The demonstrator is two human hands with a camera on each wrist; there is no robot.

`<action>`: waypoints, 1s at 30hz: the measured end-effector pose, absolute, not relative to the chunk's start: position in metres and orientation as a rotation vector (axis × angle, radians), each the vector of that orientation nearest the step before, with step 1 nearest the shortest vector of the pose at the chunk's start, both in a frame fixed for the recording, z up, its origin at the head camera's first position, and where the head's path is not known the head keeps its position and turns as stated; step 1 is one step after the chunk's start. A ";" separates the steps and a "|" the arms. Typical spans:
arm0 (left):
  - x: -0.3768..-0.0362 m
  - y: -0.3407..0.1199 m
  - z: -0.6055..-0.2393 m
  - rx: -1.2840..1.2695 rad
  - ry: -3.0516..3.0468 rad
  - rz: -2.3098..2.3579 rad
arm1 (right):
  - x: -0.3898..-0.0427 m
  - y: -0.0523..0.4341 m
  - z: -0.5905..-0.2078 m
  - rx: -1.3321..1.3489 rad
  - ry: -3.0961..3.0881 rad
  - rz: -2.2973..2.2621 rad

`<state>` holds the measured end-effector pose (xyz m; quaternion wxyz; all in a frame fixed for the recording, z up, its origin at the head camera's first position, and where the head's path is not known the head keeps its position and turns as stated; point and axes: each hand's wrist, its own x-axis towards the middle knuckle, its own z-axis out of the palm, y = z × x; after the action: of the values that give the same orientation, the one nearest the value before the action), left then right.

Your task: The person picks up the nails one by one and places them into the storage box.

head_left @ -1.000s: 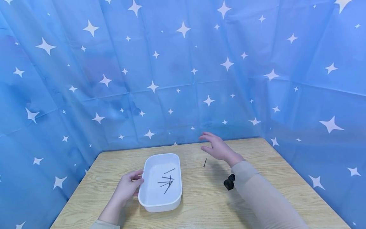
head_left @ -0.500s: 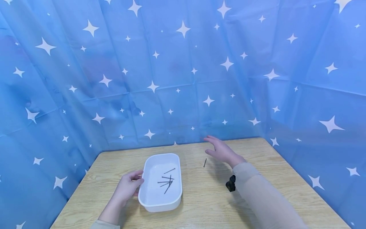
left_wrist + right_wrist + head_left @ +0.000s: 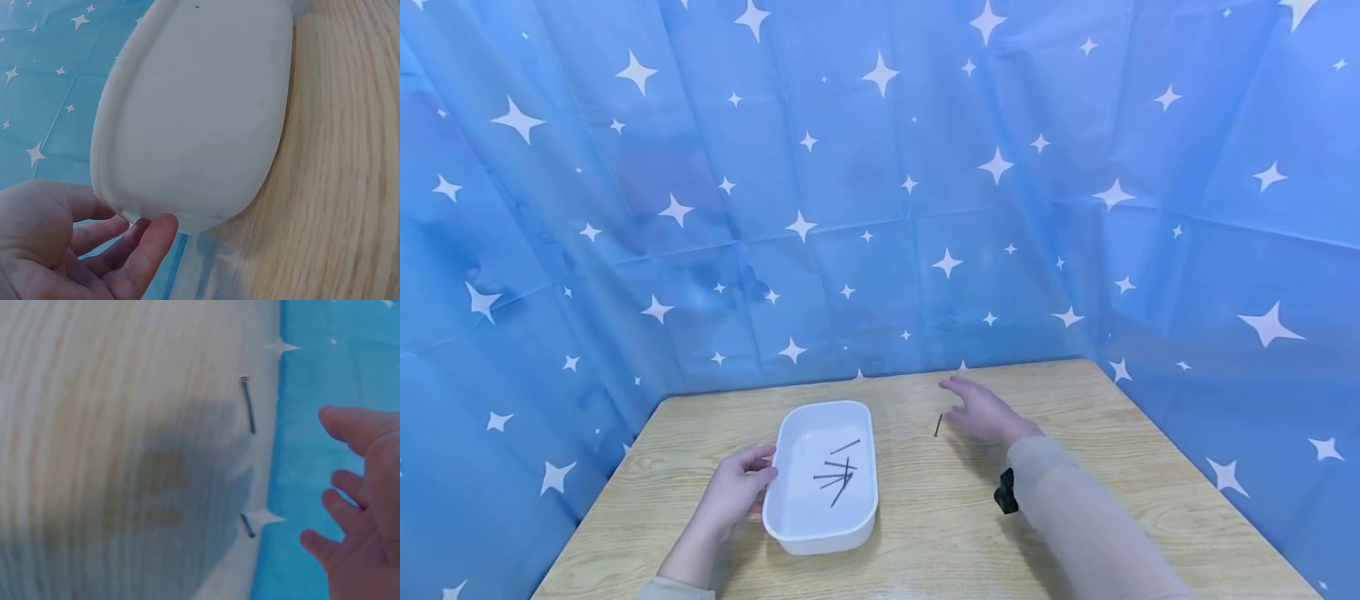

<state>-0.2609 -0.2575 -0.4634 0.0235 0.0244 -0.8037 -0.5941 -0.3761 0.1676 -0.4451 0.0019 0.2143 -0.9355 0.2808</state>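
Observation:
A white plastic tray [image 3: 805, 525] stands left of centre on the table in the head view, with several dark nails [image 3: 838, 477] lying inside. My left hand [image 3: 737, 487] holds its left side; in the left wrist view the thumb is at the rim and fingertips touch the outer wall [image 3: 200, 125]. Right of the tray lies a single nail [image 3: 937, 425]. Just beside and above it hovers my right hand [image 3: 988, 412], fingers extended and holding nothing. Two loose nails show in the right wrist view, a longer-looking one [image 3: 249, 406] and another [image 3: 248, 525], apart from the hand [image 3: 369, 487].
The wooden table [image 3: 917, 550] spreads around the tray. A blue curtain with white stars [image 3: 880, 208] hangs along its back and sides. A small black device [image 3: 1006, 492] sits at the right wrist, below the sleeve [image 3: 1082, 517].
My right hand has come down toward the table and shifted slightly right, with its thumb now close to the loose nail. The left hand and tray stay put.

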 end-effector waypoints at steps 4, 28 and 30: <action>-0.262 -0.258 -0.464 0.091 -2.499 -1.822 | -0.375 0.166 -0.452 0.656 -2.967 0.822; -0.261 -0.259 -0.464 0.073 -2.498 -1.820 | -0.371 0.156 -0.480 0.678 -3.085 0.461; -0.261 -0.259 -0.464 0.073 -2.496 -1.825 | -0.371 0.156 -0.480 0.670 -3.093 0.441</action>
<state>-0.2615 -0.2593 -0.4643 0.0245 0.0235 -0.8068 -0.5898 -0.3706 0.1562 -0.4800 -0.0268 0.2097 -0.9676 0.1379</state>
